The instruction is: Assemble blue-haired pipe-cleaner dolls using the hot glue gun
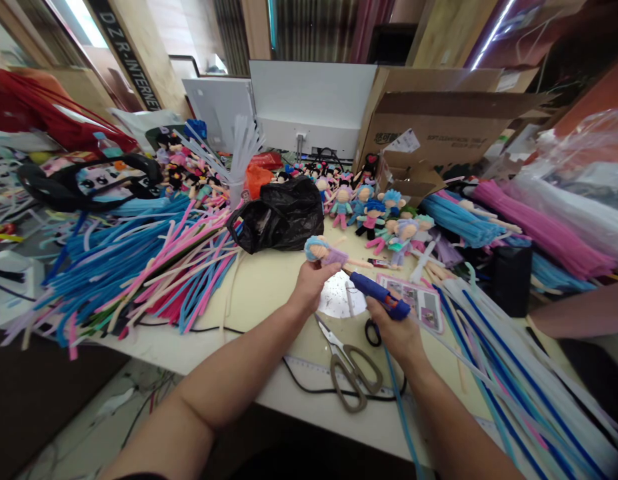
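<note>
- Small fuzzy doll, blue-haired, lilac-bodied (335, 256): over the table, pinched in left hand (309, 285) fingers.
- Blue plastic glue gun (373, 288): gripped by right hand (397, 331), nozzle by doll.
- Grey-handled metal scissors (343, 348): lying nearer the person.

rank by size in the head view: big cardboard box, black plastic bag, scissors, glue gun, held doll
Largest to smallest:
1. Big cardboard box
2. Black plastic bag
3. Scissors, though nearest the camera
4. Glue gun and held doll: too alike to rank, both partly covered
</note>
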A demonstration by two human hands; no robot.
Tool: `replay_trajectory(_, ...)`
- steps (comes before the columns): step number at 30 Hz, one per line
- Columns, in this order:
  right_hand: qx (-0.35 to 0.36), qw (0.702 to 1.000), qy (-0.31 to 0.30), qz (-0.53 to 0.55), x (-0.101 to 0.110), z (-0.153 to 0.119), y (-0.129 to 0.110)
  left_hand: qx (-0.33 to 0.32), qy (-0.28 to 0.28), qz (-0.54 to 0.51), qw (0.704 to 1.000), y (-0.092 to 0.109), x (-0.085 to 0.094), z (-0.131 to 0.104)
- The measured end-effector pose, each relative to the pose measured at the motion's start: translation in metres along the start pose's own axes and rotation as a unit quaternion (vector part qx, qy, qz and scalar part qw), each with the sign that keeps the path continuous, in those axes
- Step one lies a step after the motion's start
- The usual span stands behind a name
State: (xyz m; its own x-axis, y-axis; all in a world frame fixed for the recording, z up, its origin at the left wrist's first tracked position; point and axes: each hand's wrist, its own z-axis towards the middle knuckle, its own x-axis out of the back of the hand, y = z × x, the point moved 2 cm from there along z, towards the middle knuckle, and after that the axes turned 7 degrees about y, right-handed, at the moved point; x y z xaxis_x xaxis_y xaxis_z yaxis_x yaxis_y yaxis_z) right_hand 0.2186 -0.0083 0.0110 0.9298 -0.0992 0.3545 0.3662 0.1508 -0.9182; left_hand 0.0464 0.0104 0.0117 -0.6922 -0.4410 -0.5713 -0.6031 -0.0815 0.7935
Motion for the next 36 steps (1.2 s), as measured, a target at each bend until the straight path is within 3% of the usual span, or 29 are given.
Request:
replay_trajectory(28, 0.023, 0.999, 0.019, -0.017, 0.0028, 0.0011, 0.0079, 0.010, 0.005, -0.002, 1.000, -0.0010, -0.0001, 0.0011)
replay_trajectory(36, 0.022, 0.999, 0.030, -0.010, 0.0035, 0.0010, 0.0013, -0.005, -0.016, 0.007, 1.000, -0.0011, -0.0005, 0.0002)
